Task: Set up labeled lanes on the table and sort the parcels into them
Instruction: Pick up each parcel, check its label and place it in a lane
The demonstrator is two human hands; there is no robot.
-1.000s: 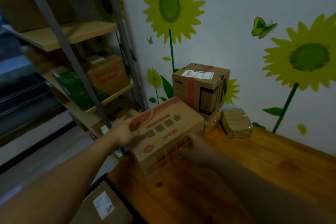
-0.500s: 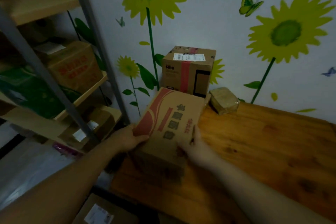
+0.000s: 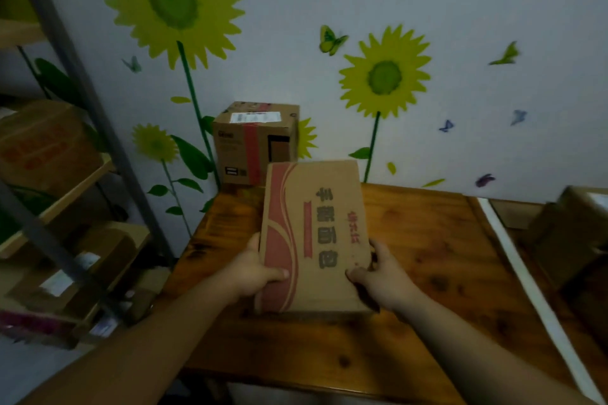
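A brown cardboard parcel (image 3: 312, 233) with red stripes and dark printed characters is held above the wooden table (image 3: 427, 273), its long side running away from me. My left hand (image 3: 253, 270) grips its left edge, thumb over the top face. My right hand (image 3: 381, 273) grips its right edge near the front corner. A second cardboard box (image 3: 255, 141) with a white shipping label and red tape stands at the table's back left corner against the wall. The small wrapped parcel seen earlier is hidden behind the held box.
A metal shelf rack (image 3: 65, 148) with wooden boards and several boxes stands to the left. Another cardboard box (image 3: 572, 237) sits at the far right beyond a white strip (image 3: 526, 293) lying across the table. The sunflower wall closes off the back.
Both hands have lifted the striped parcel and carried it rightward toward the table's middle, turning it so its long side points away. The view has swung right, revealing the right-hand box.
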